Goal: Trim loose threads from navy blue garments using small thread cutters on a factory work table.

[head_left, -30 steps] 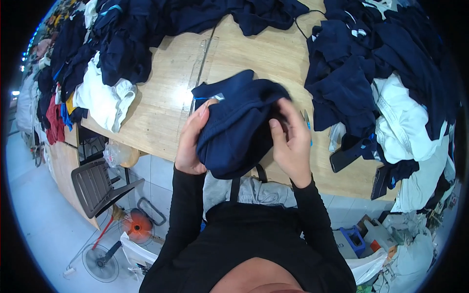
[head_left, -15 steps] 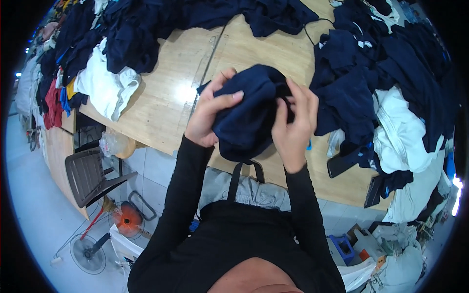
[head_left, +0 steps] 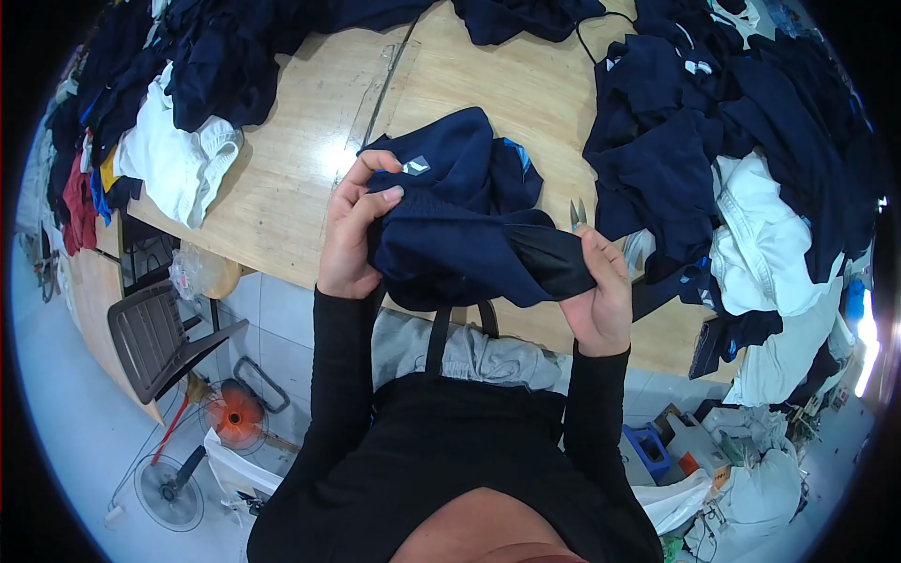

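A dark blue piece of clothing is held up over the near edge of a light wood table, right in front of the person. It is bunched and folded, with a small grey and white mark near its left side, a bit of bright blue at its far side, and a shiny black part at its right end. Whether the far part of it rests on the wood, one cannot tell. The left hand is curled nearly closed — its thumb and fingers pinch the left side of the cloth. The right hand is curled too, with the thumb on top, and it has hold of the right end by the black part. Just past the right hand, the two metal tips of a small tool poke out. Farther right is a big heap of dark blue clothes, with a white cloth beside it. On the left there is another dark blue heap and a white piece that hangs over the table edge. Down on the floor, to the left, are a brown chair and a fan with an orange middle.
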A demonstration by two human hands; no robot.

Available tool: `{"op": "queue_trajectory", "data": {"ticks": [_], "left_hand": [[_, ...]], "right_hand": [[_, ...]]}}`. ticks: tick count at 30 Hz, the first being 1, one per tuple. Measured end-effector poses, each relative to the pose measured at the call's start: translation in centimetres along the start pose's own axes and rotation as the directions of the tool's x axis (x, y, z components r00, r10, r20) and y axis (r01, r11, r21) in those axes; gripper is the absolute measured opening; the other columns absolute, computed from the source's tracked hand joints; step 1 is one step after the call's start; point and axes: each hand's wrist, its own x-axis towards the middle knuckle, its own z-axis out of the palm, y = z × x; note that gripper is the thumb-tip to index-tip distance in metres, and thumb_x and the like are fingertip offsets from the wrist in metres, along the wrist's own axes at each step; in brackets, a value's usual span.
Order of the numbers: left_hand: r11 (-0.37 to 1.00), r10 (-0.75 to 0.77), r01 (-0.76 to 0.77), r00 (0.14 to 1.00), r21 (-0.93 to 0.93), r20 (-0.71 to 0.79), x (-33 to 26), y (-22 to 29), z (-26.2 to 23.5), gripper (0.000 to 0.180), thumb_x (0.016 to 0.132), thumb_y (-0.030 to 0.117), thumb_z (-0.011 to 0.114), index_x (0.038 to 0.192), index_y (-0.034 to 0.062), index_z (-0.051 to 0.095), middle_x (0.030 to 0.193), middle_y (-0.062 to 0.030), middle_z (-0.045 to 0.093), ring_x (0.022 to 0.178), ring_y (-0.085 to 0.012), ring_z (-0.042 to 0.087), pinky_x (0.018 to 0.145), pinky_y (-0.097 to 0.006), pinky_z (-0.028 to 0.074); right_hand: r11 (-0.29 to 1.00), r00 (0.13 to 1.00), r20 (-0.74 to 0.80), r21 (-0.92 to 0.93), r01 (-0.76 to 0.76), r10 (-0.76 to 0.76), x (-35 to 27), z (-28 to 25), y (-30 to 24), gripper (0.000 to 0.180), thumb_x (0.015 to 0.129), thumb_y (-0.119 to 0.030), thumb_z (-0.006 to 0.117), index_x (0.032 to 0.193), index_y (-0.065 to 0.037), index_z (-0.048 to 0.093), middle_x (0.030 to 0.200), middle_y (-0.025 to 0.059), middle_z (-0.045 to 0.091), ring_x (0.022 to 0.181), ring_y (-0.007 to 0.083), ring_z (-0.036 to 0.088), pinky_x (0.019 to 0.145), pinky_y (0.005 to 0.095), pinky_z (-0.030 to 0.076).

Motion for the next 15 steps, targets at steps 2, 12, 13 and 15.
{"op": "queue_trajectory", "data": {"ticks": [2, 12, 13, 15], "left_hand": [[1.000, 0.019, -0.020, 1.000, 0.003, 0.020, 0.0, -0.3, 0.2, 0.026, 0.097, -0.003, 0.063, 0.121, 0.0056, 0.061, 0.113, -0.0085, 0.075, 0.099, -0.0132, 0.074, 0.091, -0.025, 0.060], [0.562, -0.500, -0.091, 0.754, 0.822, 0.426, -0.3, 0.1, -2.7, 0.025, 0.094, 0.014, 0.087, 0.108, 0.0004, 0.072, 0.091, 0.0032, 0.066, 0.088, -0.0057, 0.058, 0.080, -0.026, 0.048], [0.649, -0.469, -0.082, 0.740, 0.756, 0.483, 0.0, -0.5, -2.5, 0.020, 0.096, 0.013, 0.085, 0.103, -0.0004, 0.072, 0.091, 0.0034, 0.066, 0.089, -0.0061, 0.057, 0.080, -0.027, 0.048], [0.878, -0.214, -0.010, 0.886, 0.478, 0.412, -1.4, -2.8, -2.9, 0.013, 0.102, 0.009, 0.076, 0.110, -0.0010, 0.073, 0.098, -0.0006, 0.071, 0.098, -0.0095, 0.063, 0.088, -0.028, 0.051]], "right_hand": [[1.000, 1.000, -0.012, 0.001, 0.012, -0.012, 0.1, -0.1, -0.2, 0.029, 0.116, -0.020, 0.054, 0.125, 0.006, 0.064, 0.120, 0.0178, 0.077, 0.109, 0.0249, 0.077, 0.104, 0.0384, 0.059], [0.891, 0.963, 0.168, -0.372, 0.260, -0.210, 1.3, -0.8, -3.8, 0.024, 0.114, -0.016, 0.058, 0.125, 0.001, 0.071, 0.120, 0.0139, 0.077, 0.113, 0.0237, 0.075, 0.100, 0.0338, 0.056], [0.509, 0.880, 0.184, -0.756, 0.412, -0.438, 2.3, -0.1, -3.7, 0.024, 0.113, -0.013, 0.057, 0.128, 0.000, 0.071, 0.123, 0.0159, 0.077, 0.119, 0.0284, 0.073, 0.104, 0.0363, 0.055], [-0.435, 0.630, 0.486, -0.865, 0.249, -0.605, 2.6, 2.4, -3.4, 0.033, 0.105, -0.005, 0.062, 0.137, -0.001, 0.070, 0.132, 0.0211, 0.074, 0.135, 0.0383, 0.066, 0.113, 0.0424, 0.050]]}}
